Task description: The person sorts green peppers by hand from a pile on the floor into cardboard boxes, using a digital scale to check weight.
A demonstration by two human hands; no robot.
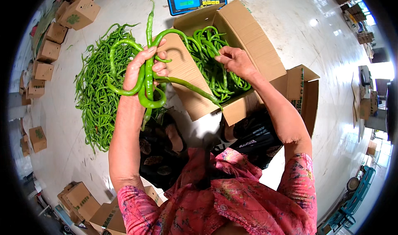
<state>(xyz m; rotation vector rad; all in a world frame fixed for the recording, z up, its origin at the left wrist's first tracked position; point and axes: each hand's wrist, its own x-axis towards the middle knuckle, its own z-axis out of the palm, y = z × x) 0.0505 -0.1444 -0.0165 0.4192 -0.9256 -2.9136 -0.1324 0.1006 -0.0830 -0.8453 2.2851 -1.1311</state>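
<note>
Several long green chili peppers [149,76] are bunched in my left hand [134,66], their curled ends sticking out on all sides. This hand is raised between the pepper heap and the open cardboard box [253,39]. My right hand [238,61] reaches over the box, thumb and fingertips pinched on a green pepper [212,48] at the top of its contents. More green chili peppers [219,84] lie tangled inside, and the box flaps are folded outward. On the floor to the left spreads a large heap of green chili peppers [102,92].
A digital scale display [196,0] with a keypad stands behind the box. Another open cardboard box [306,92] is at its right. Cardboard boxes [79,13] line the left side, with more boxes [84,200] behind me at lower left. A teal cart [354,200] sits lower right.
</note>
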